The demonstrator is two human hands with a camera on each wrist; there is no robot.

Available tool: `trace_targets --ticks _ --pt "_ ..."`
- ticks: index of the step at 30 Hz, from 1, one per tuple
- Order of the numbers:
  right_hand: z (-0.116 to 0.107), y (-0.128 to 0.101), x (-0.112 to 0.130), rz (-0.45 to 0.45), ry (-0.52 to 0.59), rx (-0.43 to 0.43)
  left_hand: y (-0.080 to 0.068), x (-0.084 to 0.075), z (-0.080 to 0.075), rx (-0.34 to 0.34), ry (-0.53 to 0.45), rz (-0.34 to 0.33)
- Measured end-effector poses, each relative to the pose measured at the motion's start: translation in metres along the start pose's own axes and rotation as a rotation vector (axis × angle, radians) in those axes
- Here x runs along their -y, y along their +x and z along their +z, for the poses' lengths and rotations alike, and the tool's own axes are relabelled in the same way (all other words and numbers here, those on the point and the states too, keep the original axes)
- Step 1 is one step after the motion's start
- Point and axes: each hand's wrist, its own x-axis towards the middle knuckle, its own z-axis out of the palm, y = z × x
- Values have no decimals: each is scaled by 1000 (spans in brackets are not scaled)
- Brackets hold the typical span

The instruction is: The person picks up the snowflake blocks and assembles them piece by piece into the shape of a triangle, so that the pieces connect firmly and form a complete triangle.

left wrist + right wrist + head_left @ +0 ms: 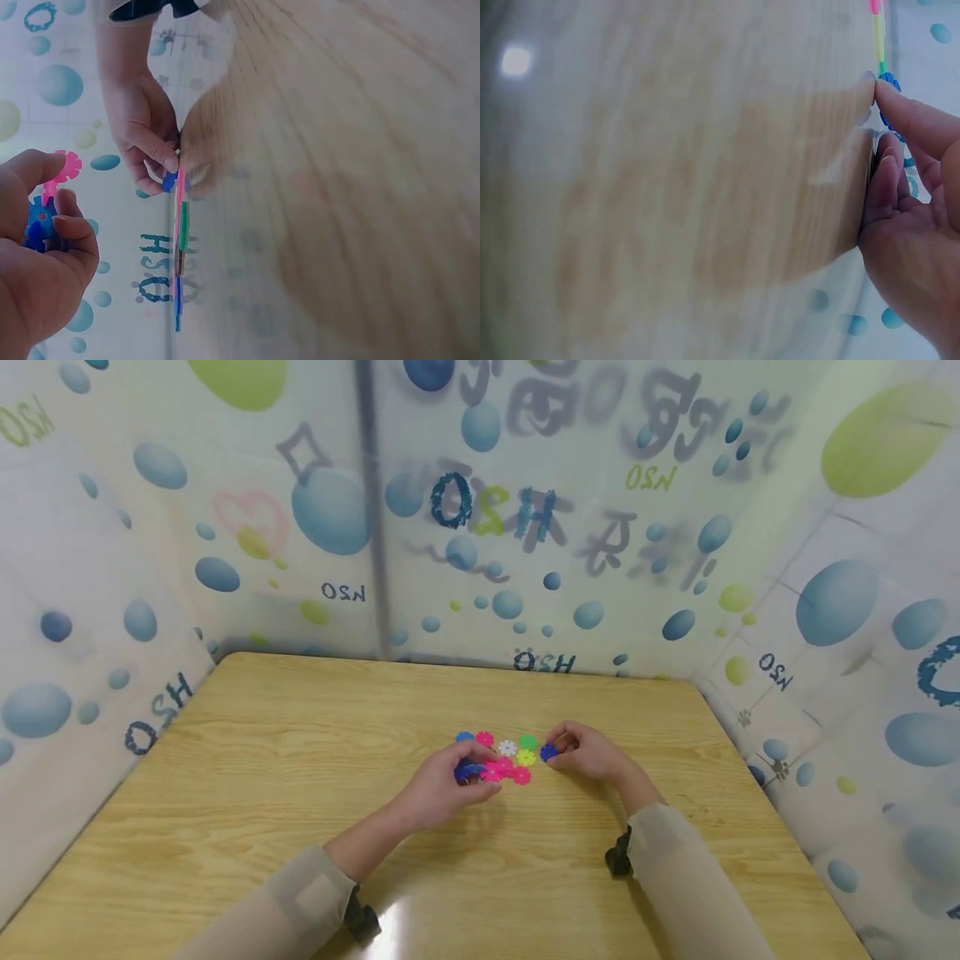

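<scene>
Nearest the camera, left hand [442, 785] was curled round a joined cluster of blue and pink snowflake discs [480, 771], held just off the worktop [300, 793]. Right hand [588, 750], level with it and close by, pinched a single blue disc [549, 752] between thumb and fingertips, low at the wood. Between the two hands and just beyond lay loose flat discs [508, 748] in a short row running left to right: blue, pink, white, green, yellow. Both hands sat about equally near that row.
</scene>
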Motion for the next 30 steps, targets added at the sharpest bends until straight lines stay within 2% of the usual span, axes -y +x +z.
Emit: trace_targets --ticks 12,22,30 --pt "-1 -19 -5 -42 45 -54 2 2 -1 20 -43 13" --pt "10 -57 16 -117 249 -59 2 1 -2 12 -30 18" --pt "23 -74 36 -109 443 -28 0 1 -2 9 -22 19"
